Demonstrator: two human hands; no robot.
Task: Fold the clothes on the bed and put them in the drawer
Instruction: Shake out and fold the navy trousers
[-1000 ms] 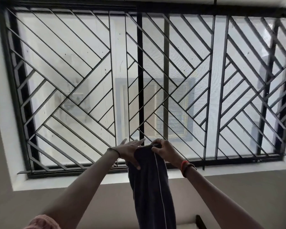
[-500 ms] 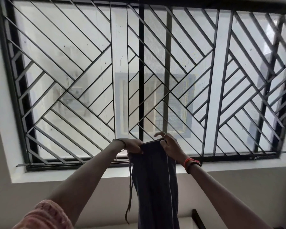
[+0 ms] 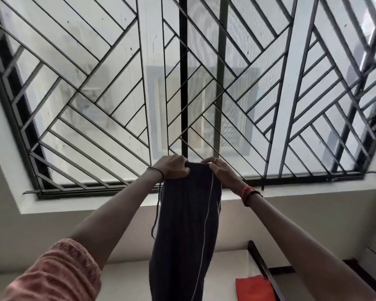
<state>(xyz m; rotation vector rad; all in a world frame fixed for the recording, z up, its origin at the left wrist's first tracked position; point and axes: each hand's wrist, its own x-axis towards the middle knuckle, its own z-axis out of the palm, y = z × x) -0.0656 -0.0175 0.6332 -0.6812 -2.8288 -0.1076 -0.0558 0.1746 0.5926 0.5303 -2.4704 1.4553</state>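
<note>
My left hand (image 3: 172, 167) and right hand (image 3: 220, 172) both clenched on top edge of dark trousers (image 3: 187, 224), held up before barred window (image 3: 117, 94). Trousers hang straight down over bed (image 3: 126, 281). Red cloth (image 3: 255, 287) on bed, lower right.

Daylight floods in through a large barred window (image 3: 109, 68) behind and above the hands, the only bright area. Against it the left hand (image 3: 172, 167), the right hand (image 3: 220, 171) and the dark track pants (image 3: 187, 224) they grip are backlit and nearly silhouetted, with little surface detail. The wall (image 3: 52, 227) below the hands is dim grey. The wide lens bows the window frame outward far from the hands. The scene beyond the glass is hazy and soft.
</note>
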